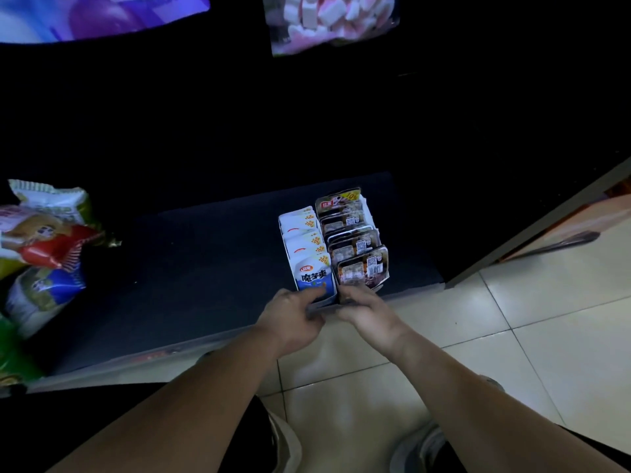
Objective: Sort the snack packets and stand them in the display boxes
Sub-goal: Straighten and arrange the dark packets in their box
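Two display boxes stand side by side on a dark low shelf (205, 268). The left box (286, 247) holds a row of white-and-blue snack packets (314, 273) standing upright. The right box (369, 213) holds dark brown packets (362, 264) with barcodes, also upright. My left hand (293, 319) grips the near end of the left box with curled fingers. My right hand (367, 310) grips the near end of the right box beside it. The boxes' front walls are hidden by my fingers.
A heap of larger snack bags (44, 247) lies at the shelf's left end. Bags hang above, a purple one (95, 15) and a marshmallow bag (331, 22). Pale floor tiles (512, 319) lie to the right, and a cabinet edge (546, 223) runs diagonally there.
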A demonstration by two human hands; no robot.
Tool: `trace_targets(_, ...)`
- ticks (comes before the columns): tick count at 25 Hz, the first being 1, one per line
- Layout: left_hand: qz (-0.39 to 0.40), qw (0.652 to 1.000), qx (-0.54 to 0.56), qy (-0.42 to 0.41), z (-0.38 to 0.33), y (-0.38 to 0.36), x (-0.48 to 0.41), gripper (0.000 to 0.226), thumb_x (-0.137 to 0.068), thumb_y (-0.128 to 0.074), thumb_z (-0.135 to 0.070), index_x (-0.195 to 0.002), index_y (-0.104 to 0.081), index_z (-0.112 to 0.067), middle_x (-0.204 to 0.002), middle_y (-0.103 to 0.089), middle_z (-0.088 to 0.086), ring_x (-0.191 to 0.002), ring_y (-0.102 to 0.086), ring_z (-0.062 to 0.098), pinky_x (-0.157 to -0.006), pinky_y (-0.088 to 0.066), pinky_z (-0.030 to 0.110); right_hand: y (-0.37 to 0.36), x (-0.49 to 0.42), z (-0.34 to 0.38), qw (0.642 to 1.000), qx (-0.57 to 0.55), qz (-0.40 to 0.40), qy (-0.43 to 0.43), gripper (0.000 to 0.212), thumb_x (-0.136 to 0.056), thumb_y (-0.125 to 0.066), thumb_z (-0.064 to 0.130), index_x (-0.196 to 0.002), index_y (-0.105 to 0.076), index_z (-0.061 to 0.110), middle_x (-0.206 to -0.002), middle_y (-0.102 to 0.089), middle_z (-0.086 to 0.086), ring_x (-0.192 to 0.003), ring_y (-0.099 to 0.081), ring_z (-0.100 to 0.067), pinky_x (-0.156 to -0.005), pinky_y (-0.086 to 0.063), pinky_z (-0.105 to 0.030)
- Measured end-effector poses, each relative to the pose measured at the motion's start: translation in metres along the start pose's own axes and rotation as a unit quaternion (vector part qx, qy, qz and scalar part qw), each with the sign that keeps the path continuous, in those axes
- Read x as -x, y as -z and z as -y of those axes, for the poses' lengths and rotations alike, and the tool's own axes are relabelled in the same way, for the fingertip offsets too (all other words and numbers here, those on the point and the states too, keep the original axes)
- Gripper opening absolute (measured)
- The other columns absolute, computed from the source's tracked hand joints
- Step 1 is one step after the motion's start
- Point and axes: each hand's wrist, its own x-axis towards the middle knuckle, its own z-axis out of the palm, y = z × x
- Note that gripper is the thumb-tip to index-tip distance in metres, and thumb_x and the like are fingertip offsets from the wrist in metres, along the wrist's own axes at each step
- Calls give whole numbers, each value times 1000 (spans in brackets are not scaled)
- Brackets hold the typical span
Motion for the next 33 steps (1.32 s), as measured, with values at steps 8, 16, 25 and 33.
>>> trace_targets(8, -60, 996, -58, -15, 3, 12, 1, 44, -74, -51, -43, -116, -64, -43, -107, -69, -15, -96, -64, 12, -83, -56, 29, 5, 0, 8, 996, -82, 9, -22, 25, -82, -65, 15, -91, -81, 32, -101, -77, 10, -109, -66, -18, -99, -47, -33)
trace_targets(16, -86, 987, 123, -60, -48, -1, -5, 40, -85, -60, -18, -121, -56, -34, -108, -63, -11, -88, -67, 21, -78, -57, 32, 45, -3, 6, 972, -110, -207, -21, 45, -86, -58, -4, -119, -62, 27, -119, -65, 3, -109, -63, -22, -95, -53, -42)
trace_targets(25, -130, 926, 353, 44, -69, -4, -2, 30, -87, -68, 6, -100, -67, -20, -73, -69, 6, -74, -67, 15, -73, -54, 17, 68, -4, 9, 944, -211, -189, -165, 49, -97, -55, 57, -108, -71, 12, -108, -69, -9, -97, -70, -28, -84, -62, -44)
trace_targets(33, -26, 929, 368, -6, -87, 20, 37, 21, -85, -71, 0, -79, -77, -19, -81, -72, -2, -76, -61, 8, -75, -48, 21, 78, -3, 17, 915, -334, -54, -220, 34, -92, -71, 28, -112, -64, 2, -112, -69, -23, -95, -72, -37, -74, -62, -45)
